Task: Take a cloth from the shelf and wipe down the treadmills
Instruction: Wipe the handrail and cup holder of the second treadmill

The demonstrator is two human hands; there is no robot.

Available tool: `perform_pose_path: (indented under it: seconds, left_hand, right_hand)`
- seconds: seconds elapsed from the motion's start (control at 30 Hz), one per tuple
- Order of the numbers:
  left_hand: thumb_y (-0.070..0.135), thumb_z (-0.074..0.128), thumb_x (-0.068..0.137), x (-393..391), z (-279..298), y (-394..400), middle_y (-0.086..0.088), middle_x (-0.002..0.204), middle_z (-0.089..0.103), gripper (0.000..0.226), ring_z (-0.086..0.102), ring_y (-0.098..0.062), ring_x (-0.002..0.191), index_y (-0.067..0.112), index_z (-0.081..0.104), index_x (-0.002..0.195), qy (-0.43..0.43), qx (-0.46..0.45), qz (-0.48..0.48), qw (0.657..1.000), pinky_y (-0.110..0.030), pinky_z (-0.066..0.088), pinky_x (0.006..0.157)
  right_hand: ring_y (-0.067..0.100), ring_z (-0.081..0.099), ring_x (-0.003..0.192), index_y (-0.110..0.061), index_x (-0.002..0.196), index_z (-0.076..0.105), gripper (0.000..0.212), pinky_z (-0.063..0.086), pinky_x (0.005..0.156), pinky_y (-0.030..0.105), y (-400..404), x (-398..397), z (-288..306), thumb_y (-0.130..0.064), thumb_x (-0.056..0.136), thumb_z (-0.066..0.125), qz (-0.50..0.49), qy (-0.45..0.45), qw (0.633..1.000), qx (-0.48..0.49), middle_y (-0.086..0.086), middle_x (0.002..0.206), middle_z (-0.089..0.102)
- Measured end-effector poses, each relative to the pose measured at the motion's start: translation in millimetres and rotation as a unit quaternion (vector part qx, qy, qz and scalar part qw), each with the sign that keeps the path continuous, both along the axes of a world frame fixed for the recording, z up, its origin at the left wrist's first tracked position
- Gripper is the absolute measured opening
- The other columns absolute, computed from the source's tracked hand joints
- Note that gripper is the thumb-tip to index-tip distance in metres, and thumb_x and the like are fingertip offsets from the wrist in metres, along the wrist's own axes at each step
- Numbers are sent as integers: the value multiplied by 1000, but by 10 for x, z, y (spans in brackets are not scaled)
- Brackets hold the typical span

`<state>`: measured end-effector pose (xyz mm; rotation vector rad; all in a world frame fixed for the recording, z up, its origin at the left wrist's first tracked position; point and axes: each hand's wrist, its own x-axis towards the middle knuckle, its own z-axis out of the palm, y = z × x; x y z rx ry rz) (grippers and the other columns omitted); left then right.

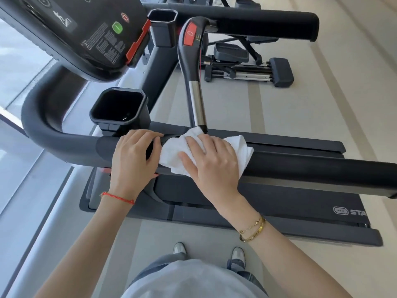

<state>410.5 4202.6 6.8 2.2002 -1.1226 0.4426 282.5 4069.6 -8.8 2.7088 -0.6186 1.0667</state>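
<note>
Your right hand (211, 160) lies flat on the white cloth (240, 147), fingers straight and spread toward ten o'clock, pressing it onto the near handrail (322, 168) of the treadmill (279, 214). The cloth drapes over the top of that dark padded rail, bunched up at its twelve o'clock edge against the foot of the chrome grip bar (197, 102), with a loose corner sticking out at three o'clock of your knuckles. Your left hand (134, 160) sits just beside the cloth at its nine o'clock, fingers curled over the top of the same rail and gripping it, fingertips close to the cloth's edge. A red string bracelet (120, 197) circles your left wrist, and gold bracelets (253, 230) your right. At twelve o'clock of your left hand a black cup holder (96, 112) stands on the rail's bend, and a second cup holder (163, 33) shows further up beside the console (90, 39), which carries a green button (117, 27). The grip bar rises to a black housing with a red stop button (190, 35). At one o'clock, well apart across the pale floor (343, 82), stands another exercise machine (247, 67). Your shoes (237, 254) point toward the treadmill's side rail at six o'clock.
</note>
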Motion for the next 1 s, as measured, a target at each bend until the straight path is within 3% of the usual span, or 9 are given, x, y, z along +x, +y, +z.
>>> perform_pose_path:
  seconds: [0.3, 0.63, 0.83, 1.0]
  left_hand:
    - [6, 55, 96, 118, 57, 152, -3, 95, 72, 18, 63, -22, 93, 6, 74, 97, 21, 5, -62, 998, -32, 49, 86]
    - [10, 52, 98, 206, 39, 213, -2, 99, 71, 22, 62, -20, 95, 7, 73, 104, 32, 8, -103, 994, -29, 47, 90]
    - [6, 53, 97, 182, 71, 209, -3, 100, 72, 21, 61, -20, 96, 6, 72, 106, 61, 12, -101, 993, -30, 48, 90]
    - [1, 54, 95, 142, 129, 250, -2, 109, 70, 26, 60, -18, 106, 6, 69, 115, 89, -4, -82, 993, -32, 49, 94]
  right_hand:
    - [25, 65, 91, -15, 113, 70, 39, 49, 86, 36, 9, -36, 7, -45, 102, 47, 15, -3, 1000, 25, 4, 99, 69]
    - [28, 59, 94, -15, 112, 67, 39, 42, 88, 38, 29, -173, 22, -43, 101, 43, -74, -10, 995, 64, 5, 103, 65]
    - [28, 55, 102, -18, 125, 59, 45, 38, 93, 40, 292, 130, 9, -51, 101, 39, -5, 58, 995, 77, 6, 115, 61]
    - [25, 55, 94, -19, 120, 60, 46, 41, 86, 37, 283, 227, 97, -50, 103, 32, 27, 83, 992, 93, 3, 108, 62]
